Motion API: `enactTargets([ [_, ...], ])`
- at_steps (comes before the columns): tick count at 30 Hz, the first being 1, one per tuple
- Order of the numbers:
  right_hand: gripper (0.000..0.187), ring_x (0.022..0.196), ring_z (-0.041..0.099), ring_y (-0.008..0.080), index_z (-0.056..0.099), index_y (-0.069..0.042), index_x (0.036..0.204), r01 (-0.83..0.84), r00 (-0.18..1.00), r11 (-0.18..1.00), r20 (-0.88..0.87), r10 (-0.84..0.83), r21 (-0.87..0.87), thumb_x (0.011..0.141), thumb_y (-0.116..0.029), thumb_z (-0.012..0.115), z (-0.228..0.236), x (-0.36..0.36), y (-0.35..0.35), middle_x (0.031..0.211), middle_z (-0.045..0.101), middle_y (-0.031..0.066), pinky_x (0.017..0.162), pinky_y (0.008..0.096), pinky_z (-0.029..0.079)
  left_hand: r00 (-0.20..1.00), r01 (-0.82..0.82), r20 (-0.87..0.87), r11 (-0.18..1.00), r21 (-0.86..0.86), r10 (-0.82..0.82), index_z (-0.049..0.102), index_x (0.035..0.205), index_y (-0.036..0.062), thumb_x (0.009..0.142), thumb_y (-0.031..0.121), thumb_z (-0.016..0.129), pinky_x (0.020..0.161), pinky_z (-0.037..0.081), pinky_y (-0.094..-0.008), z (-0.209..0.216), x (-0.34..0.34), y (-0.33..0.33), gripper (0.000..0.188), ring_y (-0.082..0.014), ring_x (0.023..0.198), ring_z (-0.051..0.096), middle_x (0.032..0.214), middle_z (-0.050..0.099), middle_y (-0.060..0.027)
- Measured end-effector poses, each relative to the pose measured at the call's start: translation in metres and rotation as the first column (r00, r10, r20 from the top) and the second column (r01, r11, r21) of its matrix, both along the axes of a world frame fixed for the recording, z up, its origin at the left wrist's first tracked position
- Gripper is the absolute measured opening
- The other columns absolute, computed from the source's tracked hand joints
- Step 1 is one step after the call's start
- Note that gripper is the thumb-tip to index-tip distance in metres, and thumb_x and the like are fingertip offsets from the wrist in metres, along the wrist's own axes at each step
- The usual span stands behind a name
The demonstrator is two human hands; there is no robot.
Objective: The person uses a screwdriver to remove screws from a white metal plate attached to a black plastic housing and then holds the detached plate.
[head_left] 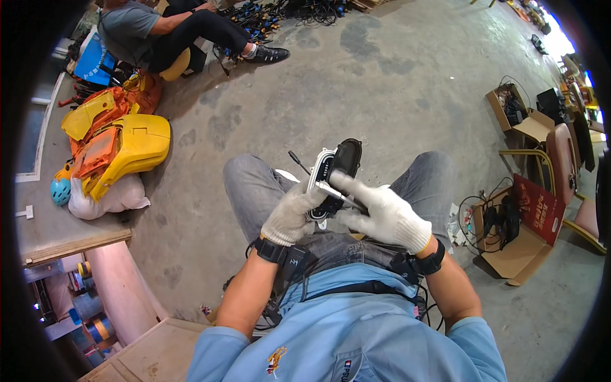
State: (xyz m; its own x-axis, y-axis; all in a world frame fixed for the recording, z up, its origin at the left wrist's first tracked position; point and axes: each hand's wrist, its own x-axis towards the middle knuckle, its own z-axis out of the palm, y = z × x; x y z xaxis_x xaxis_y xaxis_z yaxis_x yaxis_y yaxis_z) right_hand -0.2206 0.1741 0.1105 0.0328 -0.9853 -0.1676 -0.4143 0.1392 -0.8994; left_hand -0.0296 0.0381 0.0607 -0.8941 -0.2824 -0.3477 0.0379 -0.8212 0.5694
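Observation:
My left hand (pixel 294 211), in a white knit glove, is closed around the lower left side of an opened device housing (pixel 323 167). The housing has a pale rim and a dark inside with a row of small parts. A dark oval cover (pixel 348 156) stands against its right side. My right hand (pixel 388 213), gloved too, is over the lower right of the housing, its index finger reaching along the cover. Between its finger and thumb lies a slim silver rod-like tool (pixel 340 195); its far end is hidden. A thin black stick-shaped piece (pixel 296 159) juts out left of the housing.
Yellow and orange plastic shells (pixel 137 143) lie at the left on a white sack (pixel 108 198). Another person (pixel 172 28) sits at the upper left beside piled cables (pixel 254 25). At right are open cardboard boxes (pixel 519 261) with cables and a chair (pixel 560 162).

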Motion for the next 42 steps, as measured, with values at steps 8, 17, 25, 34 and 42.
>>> enactTargets([
  [8, 0.083, 0.088, 0.075, 0.0380, 0.036, -0.010, 0.166, 0.207, 0.944, 0.973, -0.282, -0.171, 0.103, 0.098, -0.032, 0.078, -0.006, -0.008, -0.002, 0.100, 0.075, 0.0202, 0.076, 0.0472, 0.058, 1.000, 0.014, -0.009, 1.000, -0.007, -0.014, 0.053, 0.150, -0.0022, 0.102, 0.037, 0.078, 0.105, 0.061, -0.0407, 0.005, 0.002, 0.004, 0.067, -0.0264, 0.125, 0.071, 0.140, 0.067, -0.0174],
  [17, 0.025, 0.074, 0.065, 0.0108, 0.075, 0.004, 0.100, -0.003, 0.918, 0.949, 0.378, -0.122, 0.314, 0.100, -0.021, 0.073, 0.009, -0.011, 0.013, 0.078, 0.071, 0.0067, 0.070, 0.0316, 0.055, 0.989, 0.102, 0.120, 0.980, -0.172, -0.082, 0.059, 0.143, 0.0009, 0.091, 0.050, 0.088, 0.081, 0.062, -0.0269, 0.012, 0.003, -0.006, 0.077, -0.0174, 0.104, 0.075, 0.125, 0.071, -0.0120],
  [25, 0.040, 0.066, 0.068, 0.0170, 0.067, -0.003, 0.137, 0.272, 0.953, 0.962, 0.135, -0.270, 0.004, 0.098, -0.011, 0.069, 0.004, -0.011, 0.008, 0.079, 0.069, 0.0102, 0.067, 0.0352, 0.056, 0.982, -0.021, 0.177, 0.970, -0.244, 0.066, 0.063, 0.140, -0.0004, 0.092, 0.050, 0.087, 0.080, 0.066, -0.0289, 0.024, -0.004, -0.006, 0.074, -0.0156, 0.094, 0.078, 0.113, 0.077, -0.0106],
  [34, 0.050, 0.087, 0.075, 0.0397, 0.063, -0.009, 0.143, 0.246, 0.954, 0.927, -0.100, -0.284, -0.281, 0.094, -0.008, 0.068, -0.013, -0.004, 0.001, 0.099, 0.075, 0.0176, 0.077, 0.0463, 0.060, 0.987, 0.037, 0.161, 0.955, -0.294, 0.012, 0.064, 0.139, 0.0004, 0.089, 0.052, 0.089, 0.082, 0.064, -0.0278, 0.023, -0.003, -0.007, 0.076, -0.0181, 0.100, 0.077, 0.116, 0.078, -0.0107],
  [42, 0.025, 0.090, 0.076, 0.0358, 0.074, -0.005, 0.117, 0.133, 0.971, 0.978, -0.176, -0.161, -0.164, 0.093, -0.013, 0.069, -0.004, 0.004, 0.004, 0.100, 0.075, 0.0183, 0.081, 0.0450, 0.060, 0.987, 0.043, 0.159, 0.926, -0.374, 0.018, 0.065, 0.138, -0.0019, 0.094, 0.044, 0.086, 0.074, 0.060, -0.0268, 0.020, -0.008, -0.001, 0.067, -0.0134, 0.093, 0.074, 0.114, 0.076, -0.0087],
])
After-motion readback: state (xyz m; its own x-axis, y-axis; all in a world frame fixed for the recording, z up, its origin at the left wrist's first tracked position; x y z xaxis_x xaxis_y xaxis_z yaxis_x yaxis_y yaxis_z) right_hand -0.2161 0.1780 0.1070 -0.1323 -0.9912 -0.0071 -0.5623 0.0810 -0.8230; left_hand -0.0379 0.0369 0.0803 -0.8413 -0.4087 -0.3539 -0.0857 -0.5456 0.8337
